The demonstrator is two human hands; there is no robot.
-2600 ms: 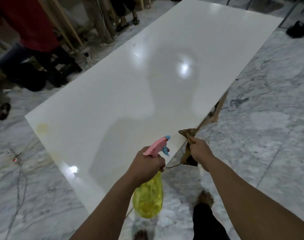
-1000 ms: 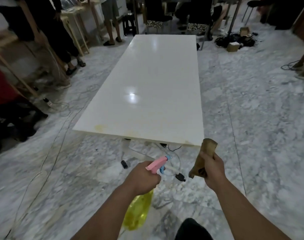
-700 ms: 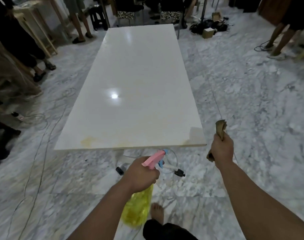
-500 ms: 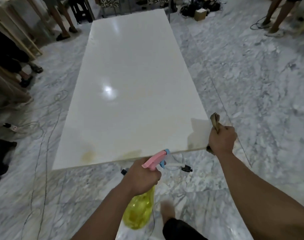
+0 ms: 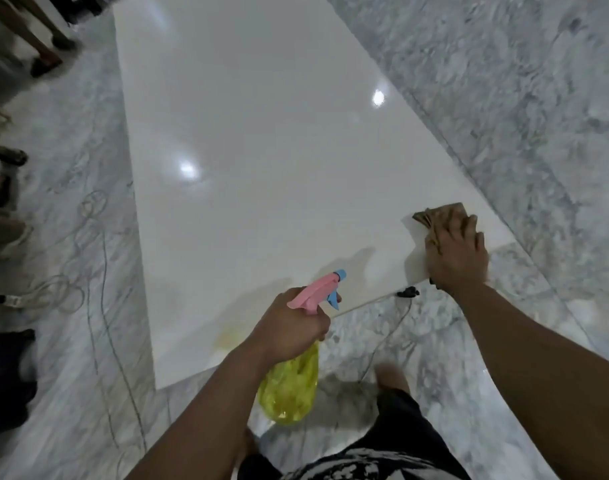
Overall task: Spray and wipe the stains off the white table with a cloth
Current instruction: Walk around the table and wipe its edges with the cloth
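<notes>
At lower right, right hand (image 5: pixel 458 258), fingers flat, now presses cloth (image 5: pixel 438 214) onto table (image 5: pixel 261 150): wiping likely begins. Left hand (image 5: pixel 289 327) grips spray bottle (image 5: pixel 289 393).

No readable text, label, brand, number or sign anywhere.

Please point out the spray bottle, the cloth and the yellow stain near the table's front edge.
spray bottle (image 5: pixel 289 393): head view, on its yellow body.
cloth (image 5: pixel 441 216): head view, on the brown folds left uncovered.
yellow stain (image 5: pixel 228 337): head view, on its middle.
</notes>
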